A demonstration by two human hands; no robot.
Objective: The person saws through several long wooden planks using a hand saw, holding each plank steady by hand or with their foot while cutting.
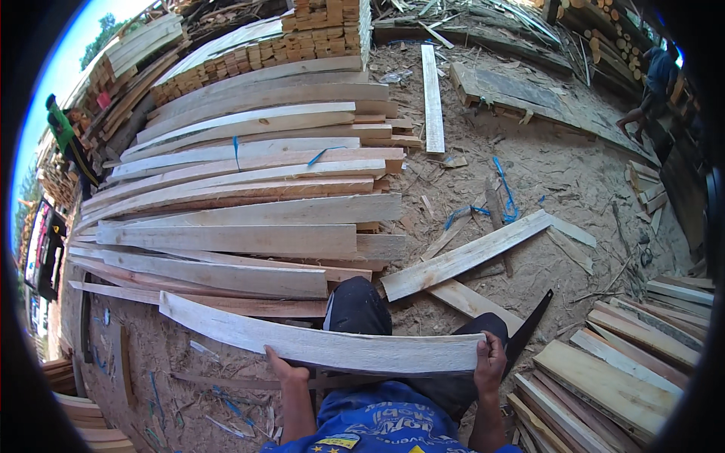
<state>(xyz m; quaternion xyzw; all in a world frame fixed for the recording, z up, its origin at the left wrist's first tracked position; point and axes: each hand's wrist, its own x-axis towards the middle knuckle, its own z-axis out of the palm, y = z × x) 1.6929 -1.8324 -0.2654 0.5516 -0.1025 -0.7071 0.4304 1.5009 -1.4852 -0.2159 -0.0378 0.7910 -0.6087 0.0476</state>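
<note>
A long pale wooden board [325, 340] lies across in front of me, level with my knees, its left end reaching out past my left hand. My left hand [288, 368] grips the board's near edge left of its middle, thumb against the face and the other fingers hidden beneath. My right hand [490, 356] is closed round the board's right end. Just beyond that hand, a dark tapered blade [531, 323], like a handsaw's, slants up beside my right knee; its lower part is hidden.
Rows of planks [249, 204] fill the left. Two loose boards [468, 257] cross on the dirt ahead. More planks [612, 377] are stacked at right. Blue strapping [510, 200] lies on the ground. One person [68, 140] stands far left, another [658, 79] far right.
</note>
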